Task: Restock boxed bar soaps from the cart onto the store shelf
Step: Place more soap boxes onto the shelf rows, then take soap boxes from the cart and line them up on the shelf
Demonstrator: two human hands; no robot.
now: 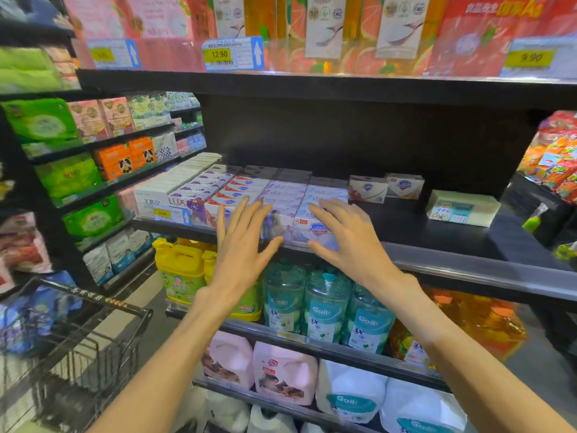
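Rows of boxed bar soaps (249, 189) fill the left part of the black middle shelf (437, 232). My left hand (240, 245) and my right hand (346, 239) are both spread with straight fingers in front of the front soap boxes (299, 223), one on each side of them. Neither hand holds anything. Whether the fingertips touch the boxes I cannot tell. Two more soap boxes (385, 187) stand further right at the back. The wire cart (78, 339) is at the lower left, with blurred blue packages (34, 314) in it.
A white and teal pack (462, 207) lies at the shelf's right end. Detergent bottles (324, 304) and yellow jugs (181, 267) stand on the shelf below. Tall cartons line the shelf above. Tissue packs fill the left aisle shelves.
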